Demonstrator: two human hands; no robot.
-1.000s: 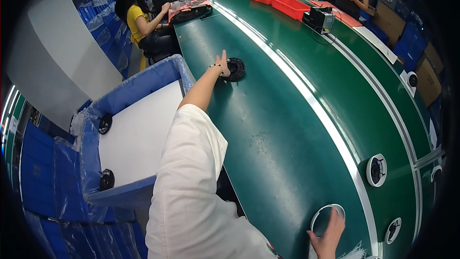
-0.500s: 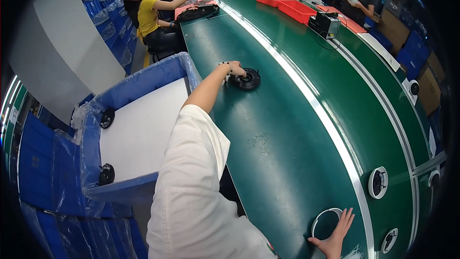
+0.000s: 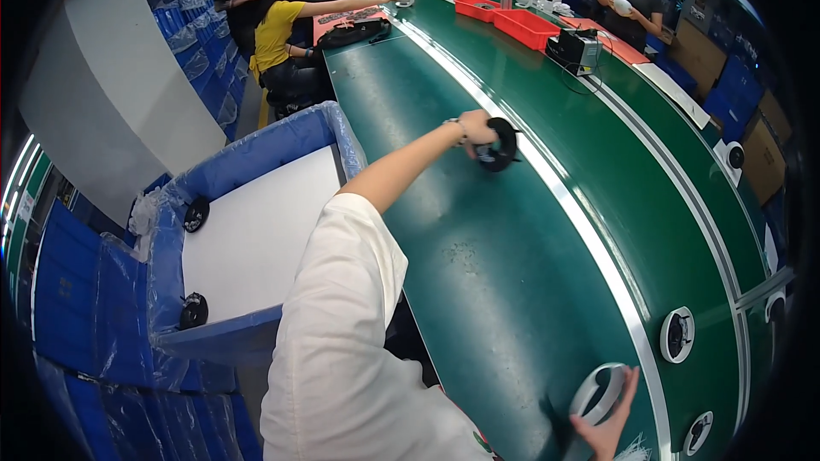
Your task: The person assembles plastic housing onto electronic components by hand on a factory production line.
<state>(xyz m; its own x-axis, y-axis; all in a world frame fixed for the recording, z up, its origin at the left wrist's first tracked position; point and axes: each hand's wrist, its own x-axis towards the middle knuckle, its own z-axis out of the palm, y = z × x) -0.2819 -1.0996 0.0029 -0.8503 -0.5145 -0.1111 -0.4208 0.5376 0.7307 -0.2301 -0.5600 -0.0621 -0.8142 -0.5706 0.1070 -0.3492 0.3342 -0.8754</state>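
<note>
Nearer the rail (image 3: pixel 638 337) now, the black disc (image 3: pixel 506 147) is pinched by my left hand (image 3: pixel 476 128); left of the rail, my right hand (image 3: pixel 608 432) pinches the tilted white ring (image 3: pixel 588 397).

Factory; green assembly line (image 3: pixel 632 205), workers (image 3: pixel 278 38) alongside

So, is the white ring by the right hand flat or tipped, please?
Tipped: the white ring slants in the right hand, its wall showing.

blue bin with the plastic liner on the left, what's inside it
A white sheet lies in the blue bin, with two black round parts along its left edge. Anything beneath the sheet is covered and can't be seen.
</note>
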